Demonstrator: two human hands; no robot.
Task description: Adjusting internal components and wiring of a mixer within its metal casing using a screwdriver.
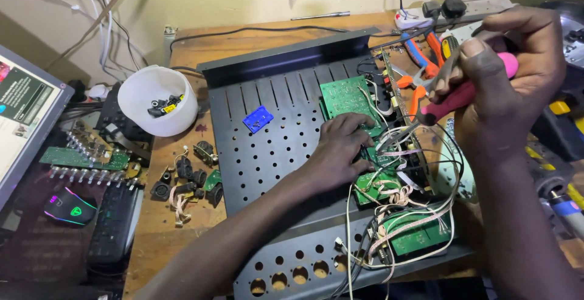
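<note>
— While the left hand (340, 148) presses flat on the green circuit board (350, 96), what does the right one do?

— The right hand (505, 75) is clenched around a screwdriver (465, 92) with a red and pink handle, its shaft slanting down towards seven o'clock into the wires (413, 215).

— Is the left hand grasping anything?

— No, its fingers are spread and bent, resting on the board, closed on nothing.

— Where is that board?

— Inside the black metal case (267, 148) with its rows of holes, on the case's three o'clock side. A small blue piece (258, 119) lies on the case floor at nine o'clock from the board.

— And around the case?

— At nine o'clock a white bowl (155, 96) of small parts, with loose black connectors (188, 181) below it. Orange-handled pliers (420, 72) lie at two o'clock, a power strip (462, 9) beyond them. A computer mouse (70, 209) sits at far eight o'clock.
</note>
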